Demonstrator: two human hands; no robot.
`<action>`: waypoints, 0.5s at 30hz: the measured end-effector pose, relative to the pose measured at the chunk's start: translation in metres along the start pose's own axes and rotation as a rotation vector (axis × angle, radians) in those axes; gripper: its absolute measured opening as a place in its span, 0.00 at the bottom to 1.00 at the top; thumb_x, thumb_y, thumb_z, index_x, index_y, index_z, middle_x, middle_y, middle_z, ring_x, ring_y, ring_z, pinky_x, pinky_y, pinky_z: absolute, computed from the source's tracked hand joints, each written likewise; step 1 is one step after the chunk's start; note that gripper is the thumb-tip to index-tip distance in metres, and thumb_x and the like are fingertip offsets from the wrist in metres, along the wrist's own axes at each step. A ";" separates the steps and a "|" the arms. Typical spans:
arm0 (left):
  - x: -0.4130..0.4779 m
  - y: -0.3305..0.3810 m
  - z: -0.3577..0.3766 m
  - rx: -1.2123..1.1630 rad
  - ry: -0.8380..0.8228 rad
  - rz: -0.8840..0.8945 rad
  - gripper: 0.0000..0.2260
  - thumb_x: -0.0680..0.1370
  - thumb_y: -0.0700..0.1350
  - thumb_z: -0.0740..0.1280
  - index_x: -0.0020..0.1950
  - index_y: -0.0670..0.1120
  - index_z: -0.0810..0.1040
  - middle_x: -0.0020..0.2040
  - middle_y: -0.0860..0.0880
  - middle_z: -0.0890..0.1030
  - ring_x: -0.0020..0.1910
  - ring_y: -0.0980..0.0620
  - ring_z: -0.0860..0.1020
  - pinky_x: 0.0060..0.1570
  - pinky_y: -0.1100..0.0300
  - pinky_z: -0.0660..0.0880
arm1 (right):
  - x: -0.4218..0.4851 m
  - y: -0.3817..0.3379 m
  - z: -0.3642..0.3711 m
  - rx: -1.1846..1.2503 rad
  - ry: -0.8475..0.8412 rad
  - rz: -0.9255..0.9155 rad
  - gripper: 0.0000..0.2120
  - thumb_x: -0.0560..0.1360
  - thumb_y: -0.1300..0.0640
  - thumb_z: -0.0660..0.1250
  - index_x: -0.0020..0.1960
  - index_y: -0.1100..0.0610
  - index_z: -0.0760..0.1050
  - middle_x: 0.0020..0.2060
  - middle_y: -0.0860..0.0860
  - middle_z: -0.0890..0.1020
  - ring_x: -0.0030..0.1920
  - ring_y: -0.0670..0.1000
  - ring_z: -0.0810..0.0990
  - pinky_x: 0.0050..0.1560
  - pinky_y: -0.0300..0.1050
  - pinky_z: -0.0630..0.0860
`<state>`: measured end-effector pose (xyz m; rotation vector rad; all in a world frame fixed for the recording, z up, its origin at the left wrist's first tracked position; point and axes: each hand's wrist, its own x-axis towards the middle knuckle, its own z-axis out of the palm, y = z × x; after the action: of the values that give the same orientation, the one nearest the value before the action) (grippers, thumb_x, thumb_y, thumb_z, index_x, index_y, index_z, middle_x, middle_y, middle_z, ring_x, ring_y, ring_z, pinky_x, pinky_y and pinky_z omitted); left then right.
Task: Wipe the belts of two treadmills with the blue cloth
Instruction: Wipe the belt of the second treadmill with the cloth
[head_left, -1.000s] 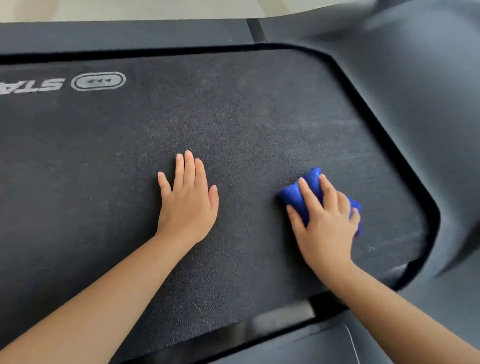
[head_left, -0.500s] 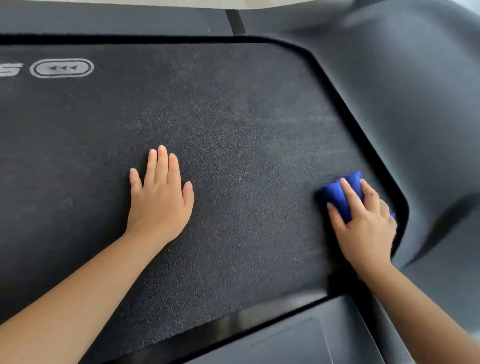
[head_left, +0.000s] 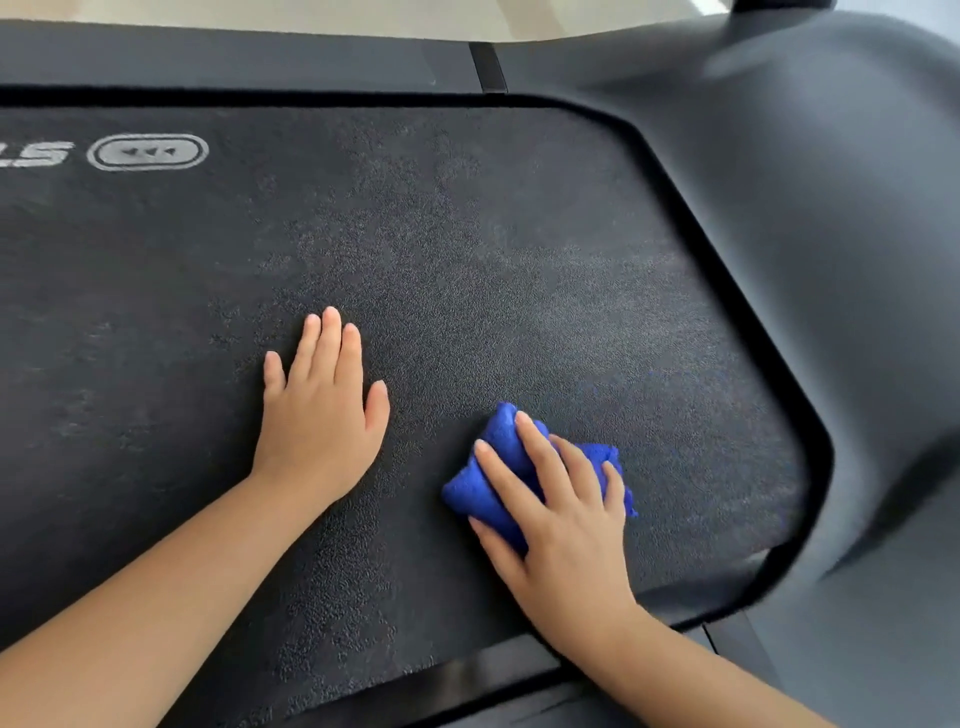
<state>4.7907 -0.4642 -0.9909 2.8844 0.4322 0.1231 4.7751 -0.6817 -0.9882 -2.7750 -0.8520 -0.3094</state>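
Observation:
A black textured treadmill belt (head_left: 467, 249) fills most of the view. A bunched blue cloth (head_left: 485, 486) lies on the belt's near right part. My right hand (head_left: 558, 519) covers the cloth, with fingers and thumb curled round it and pressing it onto the belt. My left hand (head_left: 322, 415) lies flat on the belt just left of the cloth, fingers straight and close together, holding nothing.
A grey plastic motor cover (head_left: 831, 234) curves round the belt's right end. A dark side rail (head_left: 234, 57) runs along the far edge, another rail (head_left: 493, 670) along the near edge. A white logo (head_left: 148, 151) is printed on the belt at far left.
My right hand slid the cloth right to the belt's right edge, then back left toward my left hand. My left hand stayed flat on the belt.

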 end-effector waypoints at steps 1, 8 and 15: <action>0.000 -0.001 0.000 0.000 0.000 0.003 0.23 0.79 0.46 0.57 0.71 0.35 0.64 0.73 0.38 0.61 0.73 0.41 0.58 0.65 0.34 0.57 | 0.005 0.007 0.000 0.015 0.000 -0.058 0.23 0.71 0.40 0.59 0.65 0.44 0.69 0.67 0.51 0.72 0.60 0.57 0.73 0.57 0.67 0.68; -0.003 -0.003 0.001 0.025 0.014 0.002 0.29 0.76 0.54 0.46 0.71 0.38 0.66 0.73 0.42 0.64 0.72 0.44 0.62 0.64 0.38 0.62 | 0.116 0.036 0.024 0.054 -0.007 -0.180 0.23 0.71 0.41 0.58 0.62 0.48 0.76 0.64 0.54 0.75 0.56 0.58 0.77 0.51 0.66 0.71; -0.001 0.001 0.002 0.034 0.043 0.000 0.26 0.75 0.51 0.51 0.67 0.37 0.70 0.70 0.40 0.68 0.69 0.42 0.67 0.59 0.37 0.67 | 0.121 0.032 0.018 0.082 -0.110 -0.269 0.28 0.73 0.34 0.54 0.66 0.47 0.73 0.68 0.53 0.71 0.61 0.59 0.73 0.57 0.65 0.67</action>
<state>4.7902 -0.4656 -0.9926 2.9204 0.4458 0.1795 4.8937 -0.6392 -0.9785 -2.6225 -1.2388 -0.1623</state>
